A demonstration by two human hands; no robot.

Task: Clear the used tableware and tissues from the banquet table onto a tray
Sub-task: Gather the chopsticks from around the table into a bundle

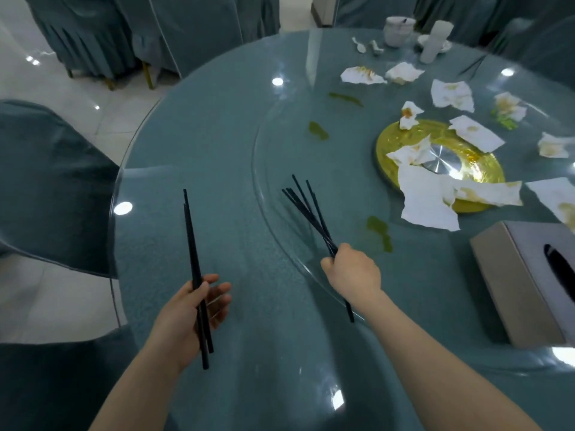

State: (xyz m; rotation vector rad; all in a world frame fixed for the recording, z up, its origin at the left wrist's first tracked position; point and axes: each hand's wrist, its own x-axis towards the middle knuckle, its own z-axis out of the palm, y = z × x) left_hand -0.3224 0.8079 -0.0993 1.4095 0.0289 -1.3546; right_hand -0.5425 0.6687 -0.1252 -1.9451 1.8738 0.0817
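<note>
You are in a banquet hall: your big round bench wears a teal cloth under glass, a glass turntable sits on a gold hub, and chairs in matching pleated covers stand on glossy white floor tiles.

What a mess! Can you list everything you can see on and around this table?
round table with teal cloth and glass top: one, teal, whole foreground
clear glass turntable: one, clear, table middle
gold round disc with silver centre: one, gold, turntable centre
crumpled stained white tissues: about a dozen, white, scattered right
green smears: at least three, green, on glass
grey cardboard tissue box: one, grey, near right
white ceramic lidded pot: one, white, far side
white ceramic spoon: one, white, beside the pot
teal-covered chairs: several, teal, around the table
pair of black chopsticks: two, black, in left hand
bundle of black chopsticks: several, black, in right hand
left hand: one, grip round the pair
right hand: one, grip round the bundle
</note>
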